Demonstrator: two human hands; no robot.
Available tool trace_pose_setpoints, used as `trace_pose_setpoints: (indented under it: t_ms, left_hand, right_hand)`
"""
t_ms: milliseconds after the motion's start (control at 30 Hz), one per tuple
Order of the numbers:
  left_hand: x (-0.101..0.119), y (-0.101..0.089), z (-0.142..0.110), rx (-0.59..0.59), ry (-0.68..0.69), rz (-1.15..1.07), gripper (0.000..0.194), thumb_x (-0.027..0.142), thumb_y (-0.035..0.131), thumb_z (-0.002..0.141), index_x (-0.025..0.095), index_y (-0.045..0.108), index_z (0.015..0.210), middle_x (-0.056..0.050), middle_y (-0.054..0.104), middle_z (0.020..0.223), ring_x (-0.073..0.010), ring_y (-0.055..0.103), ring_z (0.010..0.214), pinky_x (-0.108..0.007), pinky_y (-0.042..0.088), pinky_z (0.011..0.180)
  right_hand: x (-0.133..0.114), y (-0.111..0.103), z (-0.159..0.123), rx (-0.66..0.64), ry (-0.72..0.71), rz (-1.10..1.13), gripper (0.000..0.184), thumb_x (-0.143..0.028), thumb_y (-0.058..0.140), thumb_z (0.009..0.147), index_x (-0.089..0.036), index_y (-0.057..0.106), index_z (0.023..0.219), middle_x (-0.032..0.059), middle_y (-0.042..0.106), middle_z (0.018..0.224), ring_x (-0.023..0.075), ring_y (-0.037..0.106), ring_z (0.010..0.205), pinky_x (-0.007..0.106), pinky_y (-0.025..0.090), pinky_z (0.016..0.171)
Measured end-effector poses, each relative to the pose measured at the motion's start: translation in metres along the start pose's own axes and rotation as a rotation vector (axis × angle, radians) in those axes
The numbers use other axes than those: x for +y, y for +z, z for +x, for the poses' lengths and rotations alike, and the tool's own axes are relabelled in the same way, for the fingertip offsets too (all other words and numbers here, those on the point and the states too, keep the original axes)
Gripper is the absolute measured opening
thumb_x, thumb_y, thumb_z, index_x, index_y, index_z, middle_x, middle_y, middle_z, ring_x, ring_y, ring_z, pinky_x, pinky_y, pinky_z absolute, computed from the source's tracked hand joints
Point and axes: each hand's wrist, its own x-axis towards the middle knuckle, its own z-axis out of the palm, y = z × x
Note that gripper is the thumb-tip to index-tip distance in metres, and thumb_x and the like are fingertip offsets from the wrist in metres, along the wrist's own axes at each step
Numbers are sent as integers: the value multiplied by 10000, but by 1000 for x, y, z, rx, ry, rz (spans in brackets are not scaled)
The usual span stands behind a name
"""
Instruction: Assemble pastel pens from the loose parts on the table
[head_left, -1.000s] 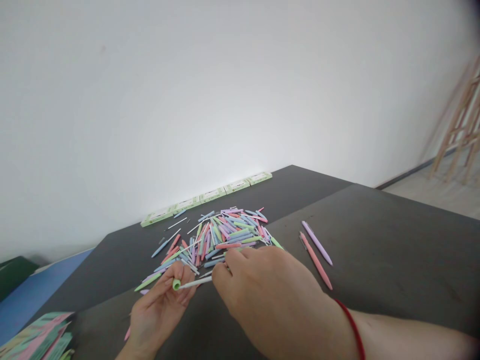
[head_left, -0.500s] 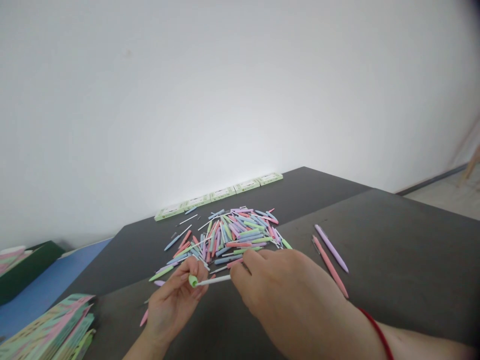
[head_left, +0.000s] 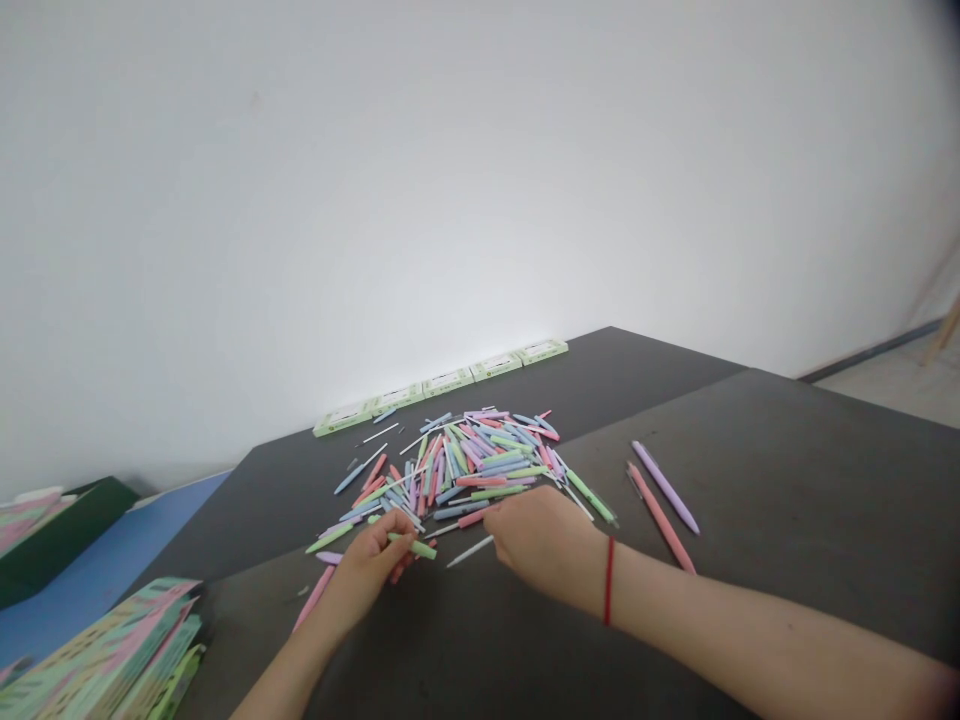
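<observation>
from where i sit, a white wall point(head_left: 450, 180) fills most of my view, and below it spreads the dark table point(head_left: 525, 640). a pile of pastel pen parts point(head_left: 499, 465) lies loose in the middle, just beyond both hands. behind it runs a row of pale green boxes point(head_left: 397, 397) along the wall, and a stack of patterned packs point(head_left: 112, 640) sits low at my left. my right hand point(head_left: 551, 540) has its fingers drawn together in a narrow pinch, tips partly hidden, close against the pile's near edge. my left hand point(head_left: 379, 555) is curled, thumb pressed toward the fingers. a purple pen point(head_left: 666, 488) and a pink pen point(head_left: 661, 518) lie side by side to the right. the light green barrel point(head_left: 420, 548) is clamped in the left fingers, its end poking out rightward. thinnest, the white refill point(head_left: 471, 551) juts from the right fingertips, its tip near the barrel but apart.
</observation>
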Motion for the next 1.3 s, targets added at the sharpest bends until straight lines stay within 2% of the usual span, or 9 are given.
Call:
trace_pose_setpoints:
  t_ms: [233,333,433,533,600,733,933,1200,1300]
  left_hand:
    - [7,5,-6,69,185,374,109,266,580,746,197,562,663,11,593,635,-167,491,611,-230,319,576]
    - [6,5,-4,78,99,184,98,251,597,718,191,557,651,19,564,597,-147,456,564,-214,306,529]
    - [11,3,-4,10,-33,-304,119,253,586,726,171,539,654,42,460,526,-92,354,457,-188,269,449]
    - [27,3,-12,-121,-11,-767,126,226,568,735,155,508,649,49,376,532,-60,297,432,-169,275,417]
    - [40,7,-20,-179,28,-909,119,201,552,744,150,501,649,46,348,538,-55,284,436,-163,290,415]
    - [53,18,-30,-235,48,-967,114,185,516,779,141,524,674,33,351,555,-58,275,450,-166,309,425]
    - [47,18,-28,-216,70,-961,133,190,483,807,141,548,702,22,372,570,-66,280,466,-175,290,438]
    - [40,10,-20,-100,95,-988,90,160,511,775,133,559,705,25,380,573,-63,314,470,-171,304,445]
    - [38,9,-18,-71,115,-1004,100,148,506,770,125,555,685,22,380,572,-67,326,478,-172,320,449]
  right_hand:
    - [0,20,1,-49,1,3,206,-182,490,831,-140,691,820,109,716,762,219,684,771,266,471,616]
    - [1,18,1,-73,11,5,206,-192,489,836,-149,691,836,108,719,773,224,684,787,273,477,627]
    - [3,16,1,-67,3,19,222,-194,474,843,-161,693,815,101,721,774,224,682,771,274,475,624]
    - [5,14,2,-41,11,28,233,-182,466,841,-159,691,787,98,721,761,215,677,745,264,464,620]
    - [5,12,2,-32,12,23,237,-184,461,840,-152,688,780,104,719,752,215,673,723,263,455,605]
    - [4,6,0,-1,-5,23,259,-199,435,852,-166,682,781,97,717,752,227,669,708,275,442,586]
    - [1,-9,-2,37,-14,15,258,-190,425,857,-170,678,809,99,713,769,215,660,690,268,416,580]
    - [-5,-63,-23,160,105,71,189,-215,453,856,-228,637,815,21,693,705,169,626,587,245,294,493]
    - [-13,-71,-32,194,58,33,173,-186,469,847,-214,604,742,17,670,684,151,588,548,256,234,462]
